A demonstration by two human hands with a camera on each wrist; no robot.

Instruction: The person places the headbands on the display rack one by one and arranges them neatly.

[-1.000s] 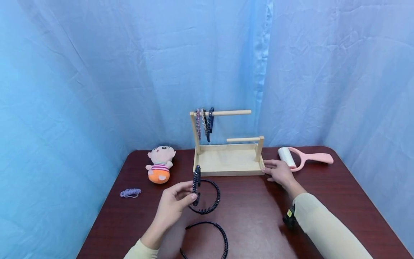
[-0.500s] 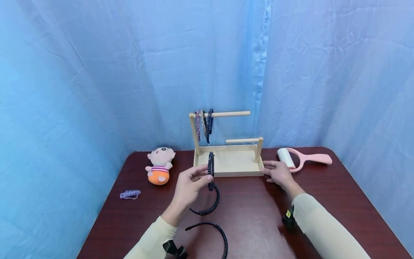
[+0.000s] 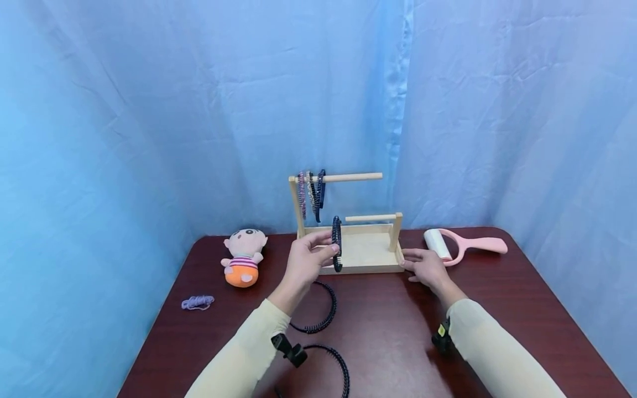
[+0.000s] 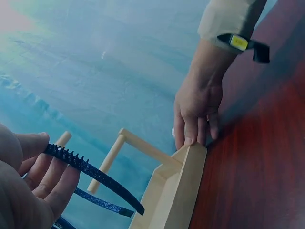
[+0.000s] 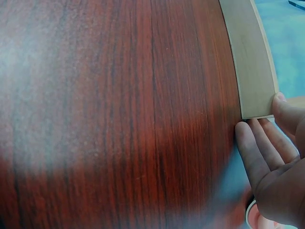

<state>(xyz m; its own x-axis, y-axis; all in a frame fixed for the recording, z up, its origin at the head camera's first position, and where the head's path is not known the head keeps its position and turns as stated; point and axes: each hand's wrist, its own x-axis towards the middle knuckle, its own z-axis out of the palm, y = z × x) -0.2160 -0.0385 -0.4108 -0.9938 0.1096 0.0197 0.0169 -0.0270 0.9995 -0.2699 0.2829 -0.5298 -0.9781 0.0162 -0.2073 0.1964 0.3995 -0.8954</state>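
Head view, far left: a purple cord bundle (image 3: 198, 302) lies on the dark red table (image 3: 388, 331), near its left edge.
Plush toy (image 3: 243, 258): behind and right of the cord bundle, orange bottom toward me.
My left hand (image 3: 304, 262): thumb and fingers clamped on a dark toothed headband (image 3: 337, 243).
Toothed headband's place: up in the air, edge-on to my head camera, in front of the tray (image 3: 368, 270).
Below it: a black rear headband (image 3: 332, 310) and front headband (image 3: 344, 370) lie flat, both partly hidden by my left arm.
Upper peg (image 3: 355, 177): pink, pale and dark-blue hung headbands (image 3: 319, 198) at its left end.
Lower peg (image 3: 370, 218): juts leftward over the tray.
My right hand (image 3: 429, 269): fingers extended, apart from the thumb, touching the tray's right front corner.
Pink roller (image 3: 481, 244): just right of that hand.
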